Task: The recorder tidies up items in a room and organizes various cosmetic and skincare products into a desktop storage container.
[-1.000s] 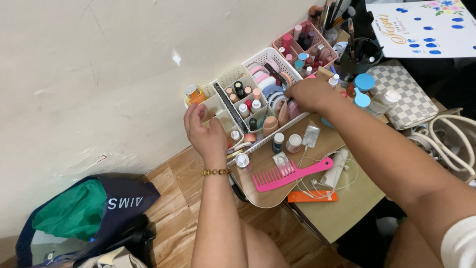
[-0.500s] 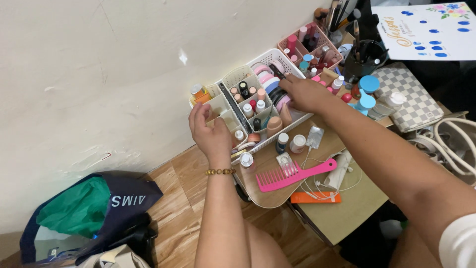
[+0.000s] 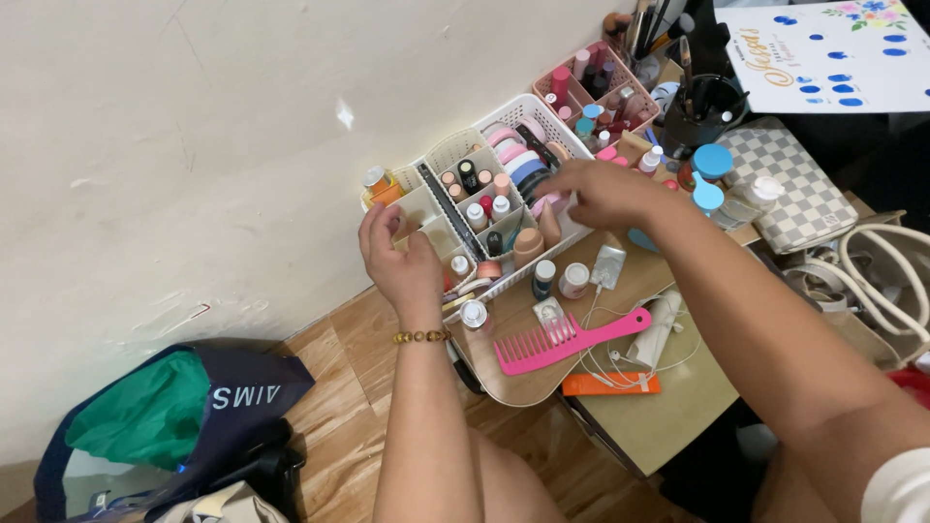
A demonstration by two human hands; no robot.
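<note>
fingers of right hand (image 3: 605,194) pinch among round compacts (image 3: 523,165) in white slotted plastic organizer (image 3: 542,107); left hand (image 3: 402,261), loosely curled and empty, steadies its edge; crowded bottles could topple.

A home dressing corner is showing here: a white organizer basket (image 3: 463,155) crowded with makeup is sitting on a small wooden table (image 3: 668,407) against a plain wall, a pink comb (image 3: 567,339) is lying beside it, and a bag (image 3: 165,416) is slumping on the wood floor.
</note>
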